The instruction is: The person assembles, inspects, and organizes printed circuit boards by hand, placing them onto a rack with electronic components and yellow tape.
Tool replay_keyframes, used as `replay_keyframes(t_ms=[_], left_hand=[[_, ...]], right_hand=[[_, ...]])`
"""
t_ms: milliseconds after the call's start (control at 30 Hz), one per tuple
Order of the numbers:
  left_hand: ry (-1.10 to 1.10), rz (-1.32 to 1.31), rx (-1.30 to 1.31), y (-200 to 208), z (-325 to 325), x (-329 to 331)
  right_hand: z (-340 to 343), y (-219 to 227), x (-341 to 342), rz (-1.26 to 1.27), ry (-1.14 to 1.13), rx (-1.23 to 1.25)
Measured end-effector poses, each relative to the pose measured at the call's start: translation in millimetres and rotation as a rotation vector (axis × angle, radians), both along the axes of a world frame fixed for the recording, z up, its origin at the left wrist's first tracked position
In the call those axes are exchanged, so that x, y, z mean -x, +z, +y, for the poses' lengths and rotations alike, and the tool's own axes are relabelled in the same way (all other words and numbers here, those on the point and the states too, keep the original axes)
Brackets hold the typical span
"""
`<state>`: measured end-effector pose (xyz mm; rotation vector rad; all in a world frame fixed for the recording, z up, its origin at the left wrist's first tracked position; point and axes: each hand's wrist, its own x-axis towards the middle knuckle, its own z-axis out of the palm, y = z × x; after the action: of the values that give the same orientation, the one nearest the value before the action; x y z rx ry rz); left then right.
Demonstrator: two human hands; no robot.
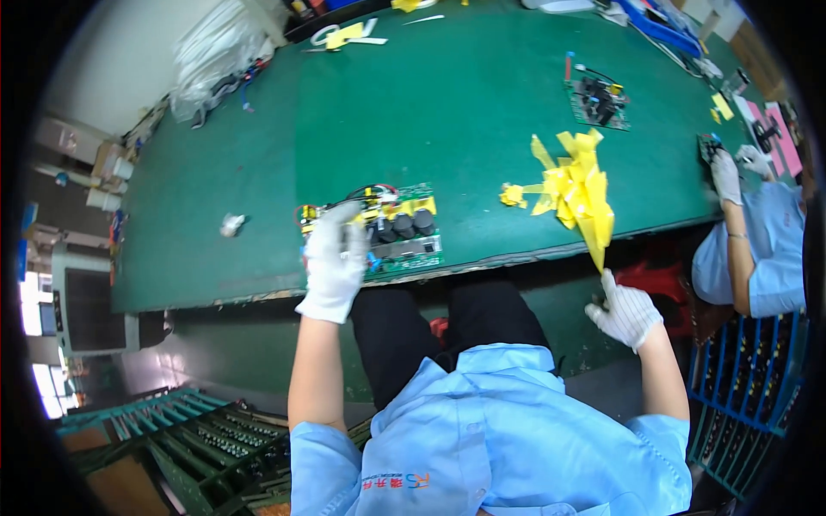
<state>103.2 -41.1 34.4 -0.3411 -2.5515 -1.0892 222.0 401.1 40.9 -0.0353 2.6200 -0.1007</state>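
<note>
Along the near edge of the green surface (pixel 465 112), the white-gloved left hand (pixel 334 265) lies over the left end of a circuit board (pixel 413 248), hiding part of it; it is blurred, and whether its loosely bent fingers grip anything cannot be told. The gloved right hand (pixel 626 315) is below the edge, thumb apart, a fingertip at the low point of some yellow strips (pixel 578 193); whether it pinches them cannot be told.

The board carries black round components and a dark cable arching over its back. The strips sit in a tangled heap to its right, one running over the edge, with a small crumpled yellow piece (pixel 514 196) beside it. Left of the board is a crumpled white scrap (pixel 231 224).

Beyond the heap rests a second board (pixel 598 101). Further right, a co-worker's gloved hand (pixel 726 177) is at a small dark board (pixel 710 148), near pink sheets (pixel 777 138). Across the far side are a blue tray (pixel 658 30), a white ring (pixel 324 35) and clear plastic wrapping (pixel 215 64).
</note>
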Motion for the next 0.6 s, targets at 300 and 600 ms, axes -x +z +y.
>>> replay_keyframes(t_ms=[300, 600], left_hand=[[-0.201, -0.184, 0.589, 1.6, 31.4, 20.7], [-0.471, -0.251, 0.687, 24.5, -1.7, -4.1]], right_hand=[[-46.1, -3.1, -7.5, 0.153, 0.12, 0.355], [-119.9, -4.1, 59.2, 0.452, 0.342, 0.609]])
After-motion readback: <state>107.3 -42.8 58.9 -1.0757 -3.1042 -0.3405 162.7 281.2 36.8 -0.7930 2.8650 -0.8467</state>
